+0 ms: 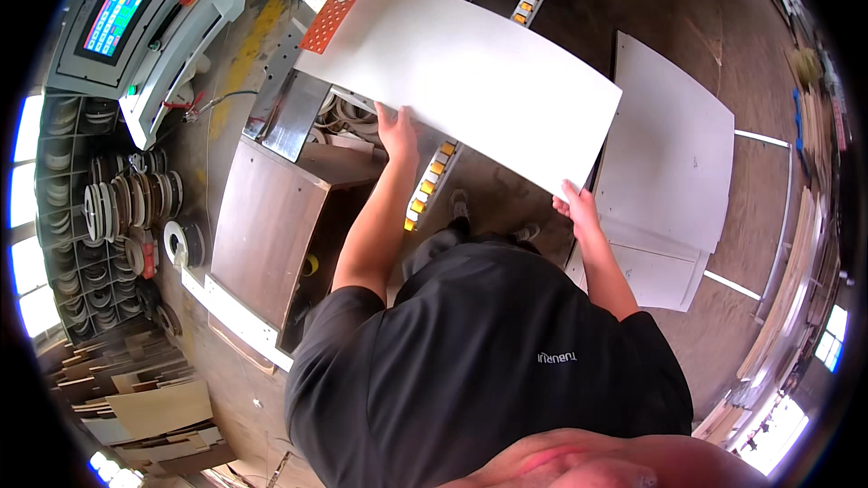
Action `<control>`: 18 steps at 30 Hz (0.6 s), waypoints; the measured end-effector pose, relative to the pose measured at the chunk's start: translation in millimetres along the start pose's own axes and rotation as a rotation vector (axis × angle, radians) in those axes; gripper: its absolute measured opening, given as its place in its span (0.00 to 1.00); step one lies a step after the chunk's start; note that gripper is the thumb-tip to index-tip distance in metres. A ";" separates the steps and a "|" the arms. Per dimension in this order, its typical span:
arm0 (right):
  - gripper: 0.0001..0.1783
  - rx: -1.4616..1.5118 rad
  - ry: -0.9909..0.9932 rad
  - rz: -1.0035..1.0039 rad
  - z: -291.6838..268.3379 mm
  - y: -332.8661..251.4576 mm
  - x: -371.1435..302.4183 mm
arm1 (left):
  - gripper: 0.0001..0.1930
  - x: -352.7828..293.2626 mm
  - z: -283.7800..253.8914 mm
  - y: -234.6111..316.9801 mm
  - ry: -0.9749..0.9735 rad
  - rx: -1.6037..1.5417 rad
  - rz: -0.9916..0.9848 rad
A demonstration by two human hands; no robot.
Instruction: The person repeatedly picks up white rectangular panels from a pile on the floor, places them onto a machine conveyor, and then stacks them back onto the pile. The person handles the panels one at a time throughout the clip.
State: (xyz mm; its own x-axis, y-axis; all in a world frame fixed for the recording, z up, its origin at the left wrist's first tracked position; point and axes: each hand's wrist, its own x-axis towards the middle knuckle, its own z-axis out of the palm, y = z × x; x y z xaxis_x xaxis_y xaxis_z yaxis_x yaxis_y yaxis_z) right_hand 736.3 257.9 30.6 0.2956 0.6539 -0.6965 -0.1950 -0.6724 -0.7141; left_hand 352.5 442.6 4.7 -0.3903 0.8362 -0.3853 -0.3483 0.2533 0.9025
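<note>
A long white panel (470,72) lies across in front of me, its far left end beside an orange perforated metal bracket (330,20). My left hand (396,133) grips the panel's near edge toward its left end, fingertips at the edge and part of the hand hidden below. At the near right corner, my right hand (580,207) is closed on the board, thumb up against the edge and the other fingers curled. Under the panel runs a strip of yellow rollers (430,184), which shows again on the far side.
A control console (117,14) with a lit screen stands at the far left. Below it are a brown cabinet (262,208) and rolls of edging tape (131,208). More white panels (674,154) are stacked at my right. Board offcuts (163,408) lie at the lower left.
</note>
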 end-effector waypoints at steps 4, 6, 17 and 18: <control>0.21 0.034 0.009 -0.061 -5.7 -12.0 25.2 | 0.39 16.8 28.3 10.5 -0.087 -0.002 -0.071; 0.23 0.052 -0.005 -0.080 -7.9 -14.3 28.6 | 0.36 22.3 32.6 12.0 -0.099 0.156 -0.055; 0.18 -0.079 0.082 0.119 -144.0 212.1 -15.9 | 0.13 -180.3 85.9 -118.5 -0.942 0.624 -0.480; 0.16 0.035 0.145 0.186 -159.3 251.1 -22.3 | 0.14 -191.0 72.1 -145.1 -1.097 0.788 -0.501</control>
State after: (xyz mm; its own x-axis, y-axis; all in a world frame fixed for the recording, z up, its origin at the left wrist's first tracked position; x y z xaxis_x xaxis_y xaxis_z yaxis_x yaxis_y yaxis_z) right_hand 829.7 19.2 -121.9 0.3819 0.4613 -0.8008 -0.2906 -0.7626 -0.5779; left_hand 539.0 281.3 -38.8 0.5963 0.4337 -0.6755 0.4447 0.5222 0.7278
